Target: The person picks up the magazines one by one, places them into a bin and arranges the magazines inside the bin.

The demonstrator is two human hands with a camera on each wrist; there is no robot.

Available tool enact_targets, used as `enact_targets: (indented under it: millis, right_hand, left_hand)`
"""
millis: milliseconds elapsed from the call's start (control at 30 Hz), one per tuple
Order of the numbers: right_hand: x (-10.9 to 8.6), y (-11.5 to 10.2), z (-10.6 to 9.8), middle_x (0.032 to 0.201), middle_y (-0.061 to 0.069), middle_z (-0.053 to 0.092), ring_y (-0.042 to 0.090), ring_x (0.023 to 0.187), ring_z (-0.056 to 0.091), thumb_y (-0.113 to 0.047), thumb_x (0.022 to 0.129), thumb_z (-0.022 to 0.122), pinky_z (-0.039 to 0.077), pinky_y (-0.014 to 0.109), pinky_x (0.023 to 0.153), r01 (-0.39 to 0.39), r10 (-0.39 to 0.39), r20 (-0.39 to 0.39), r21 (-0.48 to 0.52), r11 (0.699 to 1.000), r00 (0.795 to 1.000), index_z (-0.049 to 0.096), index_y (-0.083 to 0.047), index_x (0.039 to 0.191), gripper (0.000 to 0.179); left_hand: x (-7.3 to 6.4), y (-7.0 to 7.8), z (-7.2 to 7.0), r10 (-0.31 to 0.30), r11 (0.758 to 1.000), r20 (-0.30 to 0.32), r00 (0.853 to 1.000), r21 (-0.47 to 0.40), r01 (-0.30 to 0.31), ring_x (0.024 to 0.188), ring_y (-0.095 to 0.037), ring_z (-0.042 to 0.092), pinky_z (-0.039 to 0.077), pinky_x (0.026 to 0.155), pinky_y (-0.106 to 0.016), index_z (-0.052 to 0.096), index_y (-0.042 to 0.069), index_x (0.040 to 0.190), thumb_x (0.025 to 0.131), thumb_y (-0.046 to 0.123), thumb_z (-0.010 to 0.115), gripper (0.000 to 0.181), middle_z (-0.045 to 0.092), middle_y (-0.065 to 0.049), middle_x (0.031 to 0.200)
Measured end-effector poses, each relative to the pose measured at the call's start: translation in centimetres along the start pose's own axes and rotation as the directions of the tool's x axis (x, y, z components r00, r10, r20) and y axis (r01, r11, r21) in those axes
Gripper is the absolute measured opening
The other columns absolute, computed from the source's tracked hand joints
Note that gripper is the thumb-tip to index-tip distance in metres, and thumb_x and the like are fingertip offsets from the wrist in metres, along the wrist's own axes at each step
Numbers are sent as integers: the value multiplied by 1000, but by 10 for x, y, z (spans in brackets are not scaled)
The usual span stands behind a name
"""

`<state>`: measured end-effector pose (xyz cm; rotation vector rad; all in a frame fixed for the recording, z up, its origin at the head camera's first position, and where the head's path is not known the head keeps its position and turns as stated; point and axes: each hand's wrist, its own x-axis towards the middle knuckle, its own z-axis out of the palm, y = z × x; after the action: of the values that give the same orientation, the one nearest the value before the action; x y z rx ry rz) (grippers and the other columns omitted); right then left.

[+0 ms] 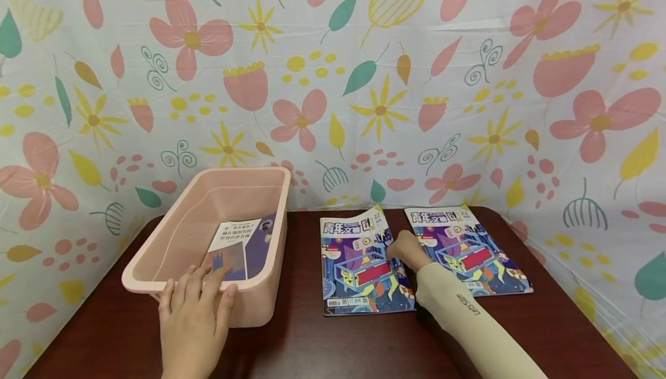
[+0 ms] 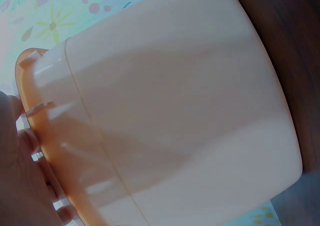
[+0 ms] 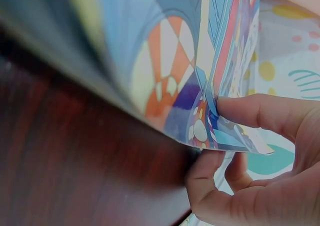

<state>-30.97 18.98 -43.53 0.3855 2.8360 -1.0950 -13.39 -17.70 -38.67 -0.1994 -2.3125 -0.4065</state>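
Observation:
My right hand [image 1: 408,251] pinches the right edge of a colourful magazine [image 1: 359,278] on the table. The right wrist view shows the thumb [image 3: 255,111] on the cover and curled fingers [image 3: 207,178] beneath the page edge, which is bent up from the tabletop. My left hand [image 1: 195,312] rests on the near rim of a pink plastic bin [image 1: 273,292], its fingers reaching over the edge. From the left wrist, the bin's outer wall [image 2: 190,111] fills most of the view, and the fingertips are partly hidden by the rim. A book with a white and purple cover [image 1: 236,252] lies inside the bin.
A second magazine with the same cover [image 1: 499,272] lies to the right, partly behind my right forearm. Everything stands on a dark reddish wooden table [image 1: 307,344]. A flower-patterned cloth [image 1: 333,107] hangs behind the table and along its sides.

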Motion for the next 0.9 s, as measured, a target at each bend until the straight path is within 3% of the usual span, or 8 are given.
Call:
enact_targets:
  millis: [300, 467, 900]
  right_hand:
    - [0, -1, 1, 92, 23, 59, 29, 74, 50, -2, 66, 75, 45, 36, 59, 23, -25, -42, -31, 999, 999, 55, 15, 101, 43]
    - [0, 0, 0, 98, 26, 59, 31, 78, 53, -3, 68, 75, 51, 40, 67, 14, -15, -21, -11, 1000, 1000, 54, 16, 106, 48]
    - [1, 2, 0, 98, 24, 59, 30, 80, 53, -3, 69, 72, 51, 40, 70, -6, 6, 19, 13, 1000, 1000, 53, 15, 107, 47]
  left_hand:
    - [0, 0, 0, -5, 1000, 8, 1000, -2, 5, 128, -37, 38, 17, 107, -58, 60, 15, 121, 101, 42, 43, 38, 53, -17, 126]
    - [0, 0, 0, -5, 1000, 10, 1000, -1, 5, 128, -37, 37, 17, 107, -58, 60, 14, 121, 101, 42, 42, 38, 52, -17, 127]
    - [-1, 0, 1, 1, 1000, -1, 1000, -4, -1, 128, -37, 38, 17, 107, -58, 60, 13, 121, 101, 42, 42, 40, 53, -17, 126]
